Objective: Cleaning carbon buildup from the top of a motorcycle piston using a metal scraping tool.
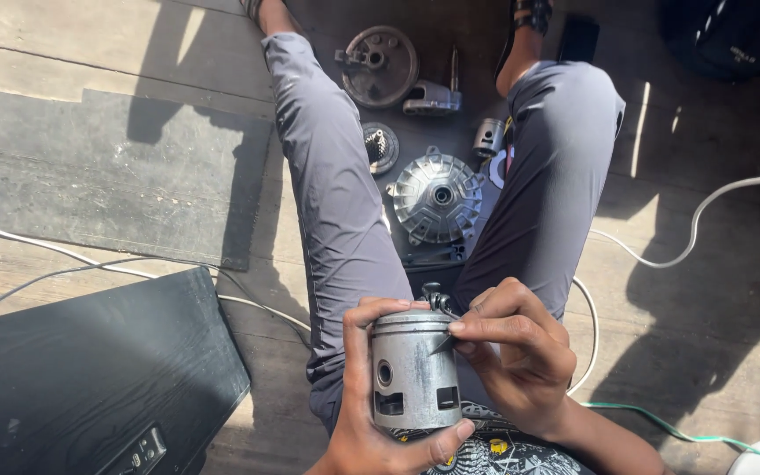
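Between the person's knees, close to the lap, the left hand [371, 413] was wrapped around a grey metal piston [412, 369], thumb low on the front and fingers round the back. It stood upright, with a round hole and two square cut-outs in its side. The right hand [516, 352] pinched a thin dark pointed tool [442, 345], and the tip touched the piston just under its top rim. A small dark part [434, 297] showed right behind the top.

It looked like the step was picking or scraping at the groove near the top. A next move there would call for a steady grip with the left hand and small, careful pushes with the tip, so it did not slip toward the thumb.

Room was tight. The grey trouser legs [336, 202] were close on both sides. Past them on the dark mat lay a ribbed round metal cover [435, 198], a flat round plate [380, 63], a small gear piece [381, 146] and a little cylinder [487, 138]. A black board [90, 369] sat to the left, and white cables [688, 237] ran over the wooden floor [714, 308] to the right
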